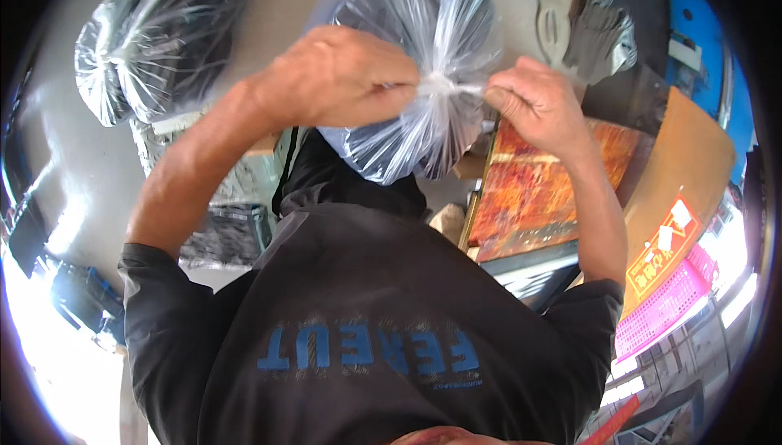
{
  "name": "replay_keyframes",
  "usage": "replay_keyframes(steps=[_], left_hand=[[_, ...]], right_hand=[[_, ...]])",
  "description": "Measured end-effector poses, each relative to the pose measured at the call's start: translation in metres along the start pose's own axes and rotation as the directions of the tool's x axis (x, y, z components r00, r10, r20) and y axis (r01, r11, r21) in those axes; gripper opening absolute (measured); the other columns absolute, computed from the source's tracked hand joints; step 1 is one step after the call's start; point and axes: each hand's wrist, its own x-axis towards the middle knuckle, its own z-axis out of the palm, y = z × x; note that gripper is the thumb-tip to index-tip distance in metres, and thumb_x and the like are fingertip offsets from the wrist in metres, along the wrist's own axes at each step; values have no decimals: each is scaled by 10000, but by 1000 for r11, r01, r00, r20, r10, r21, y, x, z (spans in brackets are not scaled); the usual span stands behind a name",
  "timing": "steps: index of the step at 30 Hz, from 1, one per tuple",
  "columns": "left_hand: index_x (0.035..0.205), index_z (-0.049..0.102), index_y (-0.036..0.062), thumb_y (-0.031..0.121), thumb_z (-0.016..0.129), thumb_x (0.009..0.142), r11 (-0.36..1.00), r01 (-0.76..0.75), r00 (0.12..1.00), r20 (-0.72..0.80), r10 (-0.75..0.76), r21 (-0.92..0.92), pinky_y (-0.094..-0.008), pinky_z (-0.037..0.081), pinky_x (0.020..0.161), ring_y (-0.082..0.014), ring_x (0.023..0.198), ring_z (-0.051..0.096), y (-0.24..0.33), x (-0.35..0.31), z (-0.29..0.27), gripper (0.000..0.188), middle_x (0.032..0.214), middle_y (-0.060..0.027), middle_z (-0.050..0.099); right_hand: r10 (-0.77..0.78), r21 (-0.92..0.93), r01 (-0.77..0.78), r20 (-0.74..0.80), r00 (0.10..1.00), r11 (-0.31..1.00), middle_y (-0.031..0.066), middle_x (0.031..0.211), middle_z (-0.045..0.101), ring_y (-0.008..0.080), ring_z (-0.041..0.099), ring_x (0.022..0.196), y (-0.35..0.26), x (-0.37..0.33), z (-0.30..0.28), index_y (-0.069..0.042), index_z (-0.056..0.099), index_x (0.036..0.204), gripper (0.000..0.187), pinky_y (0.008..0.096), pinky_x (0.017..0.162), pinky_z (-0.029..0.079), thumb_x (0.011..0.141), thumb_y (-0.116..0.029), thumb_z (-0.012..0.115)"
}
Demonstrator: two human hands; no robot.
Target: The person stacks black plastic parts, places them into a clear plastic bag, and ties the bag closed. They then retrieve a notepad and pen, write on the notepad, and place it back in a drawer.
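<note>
The gathered neck (441, 85) of a clear bag (432, 33) is pinched by left grip (346, 78) and right grip (538, 104), seemingly for tautness.

Large blue block capitals (354, 345) run across the chest of the dark short-sleeved fabric shirt (366, 282), upside down in this view, with a tiny blue line of print (458, 385) near one end, too small to read; a red-and-yellow label (660, 259) with East Asian characters stands on the tan curved panel (692, 143) at the right
</note>
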Motion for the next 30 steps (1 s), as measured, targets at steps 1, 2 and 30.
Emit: replay_keyframes(steps=[1, 2, 30], left_hand=[[923, 709, 41, 142, 706, 925, 1000, 9, 1000, 22, -9, 5, -431, 556, 680, -345, 752, 695, -2, -2, 2, 101, 816, -106, 696], [919, 705, 37, 147, 705, 927, 999, 26, 999, 26, -27, 43, -429, 555, 678, -347, 745, 689, -5, -2, 1, 110, 812, -104, 694], [721, 628, 94, 259, 810, 855, 930, 33, 969, 214, -119, 366, -430, 464, 689, -274, 773, 595, 31, 26, -23, 280, 702, -57, 578]], right_hand=[[20, -19, -21, -11, 1000, 1000, 106, 793, 714, 293, 654, 749, 4, -5, 5, -72, 766, 964, 199, 425, 675, 525, 973, -270, 745], [12, -59, -14, -35, 999, 998, 104, 778, 715, 324, 665, 755, 9, -6, 6, -96, 774, 945, 221, 459, 675, 529, 968, -315, 747], [57, -115, -29, 253, 966, 993, 145, 776, 694, 368, 690, 742, -19, 16, -21, -59, 647, 784, 328, 477, 589, 502, 996, -303, 700]])
